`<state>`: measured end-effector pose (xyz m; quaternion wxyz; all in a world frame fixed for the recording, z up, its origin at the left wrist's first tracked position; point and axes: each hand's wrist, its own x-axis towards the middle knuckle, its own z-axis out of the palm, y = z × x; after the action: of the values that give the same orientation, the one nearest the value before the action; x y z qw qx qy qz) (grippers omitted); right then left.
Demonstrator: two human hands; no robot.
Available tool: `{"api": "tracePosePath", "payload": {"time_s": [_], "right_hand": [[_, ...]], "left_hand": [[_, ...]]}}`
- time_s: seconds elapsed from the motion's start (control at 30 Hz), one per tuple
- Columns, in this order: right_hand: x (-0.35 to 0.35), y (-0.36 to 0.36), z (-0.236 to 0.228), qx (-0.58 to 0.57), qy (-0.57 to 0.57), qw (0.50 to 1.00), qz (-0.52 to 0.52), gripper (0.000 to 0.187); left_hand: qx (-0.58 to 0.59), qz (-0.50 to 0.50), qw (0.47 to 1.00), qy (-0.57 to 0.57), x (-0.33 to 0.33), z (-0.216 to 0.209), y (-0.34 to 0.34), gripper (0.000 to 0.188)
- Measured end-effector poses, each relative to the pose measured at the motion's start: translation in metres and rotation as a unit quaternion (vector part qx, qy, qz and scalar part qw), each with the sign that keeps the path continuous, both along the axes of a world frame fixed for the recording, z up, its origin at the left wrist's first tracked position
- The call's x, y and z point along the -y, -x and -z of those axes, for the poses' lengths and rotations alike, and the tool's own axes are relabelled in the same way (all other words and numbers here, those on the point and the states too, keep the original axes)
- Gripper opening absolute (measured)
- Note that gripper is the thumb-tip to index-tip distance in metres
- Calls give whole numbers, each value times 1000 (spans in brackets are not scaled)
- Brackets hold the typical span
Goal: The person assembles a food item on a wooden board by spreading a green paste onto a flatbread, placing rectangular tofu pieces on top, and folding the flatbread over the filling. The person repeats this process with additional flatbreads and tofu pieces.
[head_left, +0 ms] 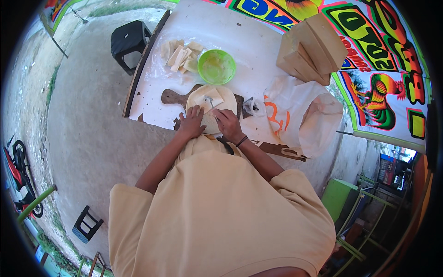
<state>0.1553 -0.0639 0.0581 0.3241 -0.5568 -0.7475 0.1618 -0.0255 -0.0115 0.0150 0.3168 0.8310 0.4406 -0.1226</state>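
Note:
Both hands work at the table edge over a round, pale, flat stack (229, 99) that looks like thin wrappers, lying on a dark wooden chopping board (171, 97). On top rests a smaller squarish pale sheet (217, 95) bearing a grey T-shaped mark or piece that I cannot make out. My left hand (193, 123) lies on the stack's near left side, fingers spread flat. At the near right side, my right hand (227, 123) has its fingers curled together by the square sheet's corner; what they pinch, if anything, is hidden.
A green bowl (217, 67) with pale residue stands beyond the board, beside cut pale pieces (181, 57) on clear plastic. To the right lie a white plastic bag (295, 108) and brown cardboard boxes (312, 48). Black stools (128, 42) stand on the floor at left.

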Motion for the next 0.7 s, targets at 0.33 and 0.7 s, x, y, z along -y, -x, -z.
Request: {"api": "tracePosePath", "payload": {"time_s": [0.33, 0.7], "right_hand": [[-10, -4, -10, -66, -30, 993, 89, 27], [-119, -62, 39, -493, 123, 761, 403, 25]], "left_hand": [[19, -12, 999, -32, 5, 10, 1, 79], [120, 14, 970, -213, -10, 26, -21, 36]]}}
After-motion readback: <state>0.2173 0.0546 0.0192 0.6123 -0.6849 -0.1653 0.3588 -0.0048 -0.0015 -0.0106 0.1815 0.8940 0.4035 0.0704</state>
